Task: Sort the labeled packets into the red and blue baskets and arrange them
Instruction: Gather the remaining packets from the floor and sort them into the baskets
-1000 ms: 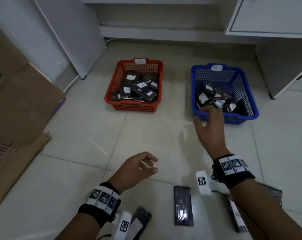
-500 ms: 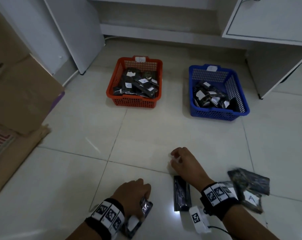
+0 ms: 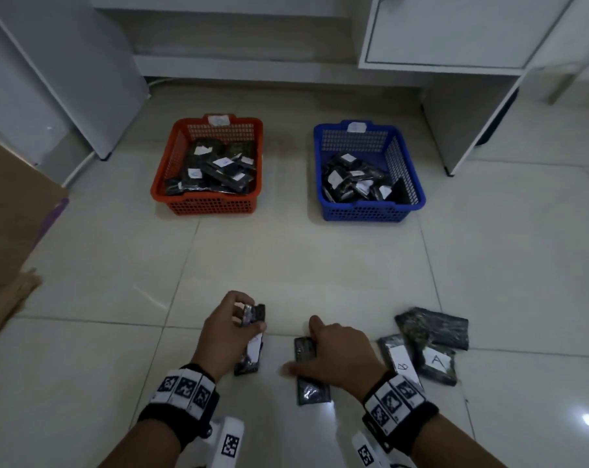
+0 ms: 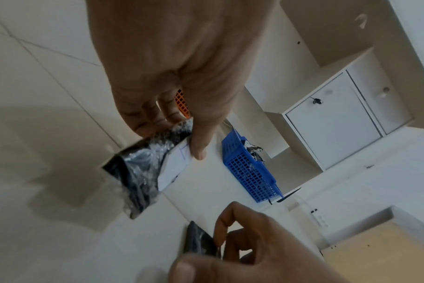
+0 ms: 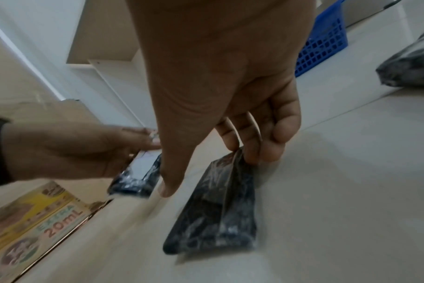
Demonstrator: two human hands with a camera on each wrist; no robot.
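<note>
My left hand grips a black packet with a white label, lifted off the floor; in the left wrist view the thumb of that hand lies on the label of this packet. My right hand curls its fingers over the far end of a plain black packet on the floor tiles; the right wrist view shows the fingers pinching that end of the packet, thumb stretched out. The red basket and blue basket stand ahead, each holding several labelled packets.
Three more packets lie right of my right hand: a dark one, one marked A, one marked B. Flattened cardboard lies at the left. White cabinets stand behind the baskets.
My right hand came back from the blue basket to the plain packet on the floor. My left hand dropped onto the labelled packet, took hold of it and raised it.
</note>
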